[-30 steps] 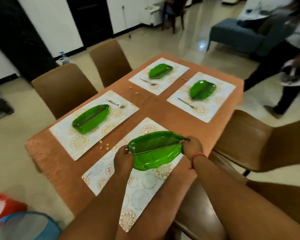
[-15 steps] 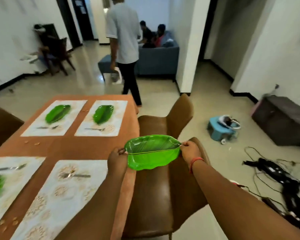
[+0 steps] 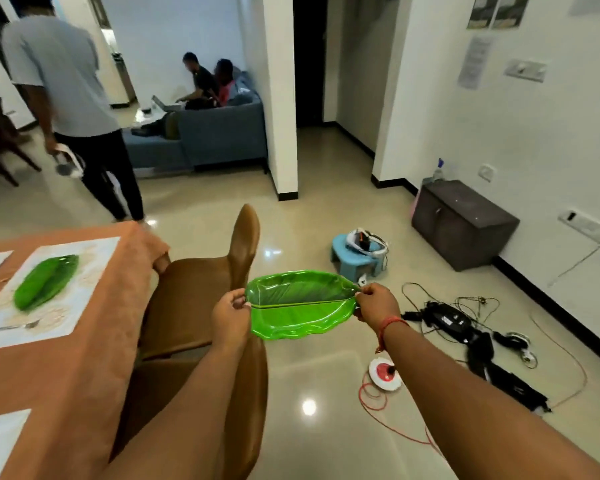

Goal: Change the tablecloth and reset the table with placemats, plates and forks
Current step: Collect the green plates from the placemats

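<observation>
From the head camera, both hands carry a green leaf-shaped plate (image 3: 300, 304) in the air, off the desk (image 3: 66, 368), above a brown chair (image 3: 201, 299) and the floor. The left hand (image 3: 230, 318) pinches its left tip and the right hand (image 3: 374, 304) pinches its right tip. On the desk's orange tablecloth (image 3: 84, 358) a placemat (image 3: 94, 261) holds another green plate (image 3: 45, 282) and a fork (image 3: 11, 326).

Two bare forearms, no sleeves in view. Left hand (image 3: 230, 318) without rings or watch. Right hand (image 3: 374, 304) also ringless; thin red-orange thread bracelet (image 3: 388, 328) wrapped round right wrist, loose end dangling.
</observation>
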Tool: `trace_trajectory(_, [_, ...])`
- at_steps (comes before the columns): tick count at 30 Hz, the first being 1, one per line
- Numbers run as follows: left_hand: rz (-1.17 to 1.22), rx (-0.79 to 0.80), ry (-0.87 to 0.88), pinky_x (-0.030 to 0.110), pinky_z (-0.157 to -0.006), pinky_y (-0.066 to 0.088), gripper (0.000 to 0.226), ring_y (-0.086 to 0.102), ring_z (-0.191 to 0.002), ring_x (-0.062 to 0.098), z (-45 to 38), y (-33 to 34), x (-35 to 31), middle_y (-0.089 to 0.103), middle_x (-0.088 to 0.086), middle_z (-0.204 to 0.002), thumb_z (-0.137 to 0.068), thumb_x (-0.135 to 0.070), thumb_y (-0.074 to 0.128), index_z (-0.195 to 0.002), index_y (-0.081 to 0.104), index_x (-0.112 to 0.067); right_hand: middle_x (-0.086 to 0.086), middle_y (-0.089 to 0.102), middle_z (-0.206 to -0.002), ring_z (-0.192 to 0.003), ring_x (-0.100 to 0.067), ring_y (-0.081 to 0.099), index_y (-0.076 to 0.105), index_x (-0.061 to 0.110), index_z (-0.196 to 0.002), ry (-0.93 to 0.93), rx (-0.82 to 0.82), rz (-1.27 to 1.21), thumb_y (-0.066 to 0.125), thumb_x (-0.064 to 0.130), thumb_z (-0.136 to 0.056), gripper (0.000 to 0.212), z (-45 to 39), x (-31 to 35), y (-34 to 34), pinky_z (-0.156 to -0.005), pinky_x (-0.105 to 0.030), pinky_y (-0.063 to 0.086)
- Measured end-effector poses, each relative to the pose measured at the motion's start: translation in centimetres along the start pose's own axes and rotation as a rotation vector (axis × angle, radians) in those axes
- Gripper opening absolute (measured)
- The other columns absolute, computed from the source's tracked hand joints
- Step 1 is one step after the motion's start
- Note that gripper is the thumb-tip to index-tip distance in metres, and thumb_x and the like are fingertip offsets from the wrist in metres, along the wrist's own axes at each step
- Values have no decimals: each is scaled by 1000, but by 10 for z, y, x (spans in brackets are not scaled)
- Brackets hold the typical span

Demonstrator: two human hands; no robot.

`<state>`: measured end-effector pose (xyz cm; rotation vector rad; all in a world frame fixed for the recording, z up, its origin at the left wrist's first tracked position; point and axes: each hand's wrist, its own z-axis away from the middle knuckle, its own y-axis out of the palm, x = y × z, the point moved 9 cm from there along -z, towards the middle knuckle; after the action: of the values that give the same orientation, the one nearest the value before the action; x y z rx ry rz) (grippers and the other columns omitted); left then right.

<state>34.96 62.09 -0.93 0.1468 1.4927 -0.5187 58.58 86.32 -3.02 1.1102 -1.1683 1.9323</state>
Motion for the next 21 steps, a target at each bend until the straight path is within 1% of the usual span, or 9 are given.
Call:
trace_trajectory(1, [-19, 6, 11, 5, -61, 47, 32, 60, -83, 20, -3, 22, -7, 66, 14, -100, -89, 14, 55, -119, 62, 6, -12, 69, -75, -64, -28, 69, 61, 16, -73, 5, -4, -6, 55, 6, -88, 19, -15, -2, -15, -69, -43, 60])
trace_trajectory(3, [-45, 17, 20, 4, -58, 46, 29, 60, -81, 18, -10, 57, -20, 64, 13, -98, -90, 13, 56, -117, 62, 4, -14, 67, -80, -58, -24, 63, 61, 15, -76, 27, -11, -29, 54, 4, -89, 19, -41, -6, -39, -63, -37, 57])
trace_trajectory(4, [-55, 25, 19, 5, -59, 45, 29, 62, -85, 20, -14, 71, -26, 65, 12, -98, -90, 12, 56, -117, 63, 2, -14, 66, -80, -56, -22, 62, 61, 12, -79, 35, -7, -35, 54, 4, -90, 16, -54, -7, -47, -63, -37, 56])
trace_trajectory(7, [-61, 34, -10, 21, -75, 50, 30, 65, -96, 23, -38, 105, -31, 66, 7, -101, -91, 7, 58, -117, 64, -4, -13, 64, -78, -57, -22, 60, 63, 5, -87, 40, 13, -41, 55, 5, -92, 9, -97, -5, -56, -71, -42, 58])
trace_trajectory(9, [-66, 38, -26, 28, -81, 51, 28, 65, -96, 22, -56, 121, -30, 67, 5, -101, -91, 6, 59, -115, 65, -8, -13, 64, -77, -58, -22, 60, 62, 6, -84, 37, 26, -45, 55, 5, -93, 12, -124, -3, -53, -73, -43, 58])
trace_trajectory(10, [-67, 36, -30, 28, -80, 52, 27, 66, -94, 21, -67, 128, -28, 67, 4, -100, -91, 5, 59, -113, 65, -10, -13, 64, -77, -59, -23, 60, 62, 8, -81, 43, 34, -54, 55, 4, -93, 14, -141, -3, -48, -74, -43, 58])
trace_trajectory(14, [-49, 15, -48, 16, -66, 47, 27, 64, -84, 12, -121, 146, -24, 67, 0, -98, -91, 4, 60, -112, 64, -14, -13, 63, -77, -60, -23, 60, 61, 7, -82, 45, 94, -54, 55, 6, -94, 13, -201, 12, -22, -70, -41, 57])
trace_trajectory(19, [-2, -18, -57, 7, -55, 45, 28, 59, -77, 5, -224, 171, -50, 62, -4, -88, -91, 9, 59, -110, 62, -12, -15, 58, -74, -55, -22, 54, 56, 8, -82, 19, 145, -68, 54, 2, -95, 15, -294, 73, 14, -57, -31, 47])
trace_trajectory(21, [-2, -20, -41, 7, -56, 45, 28, 60, -78, 8, -262, 178, -66, 61, -5, -87, -91, 9, 58, -110, 61, -11, -15, 58, -73, -55, -22, 54, 56, 9, -82, -3, 144, -79, 54, 2, -95, 15, -327, 101, 26, -56, -29, 46])
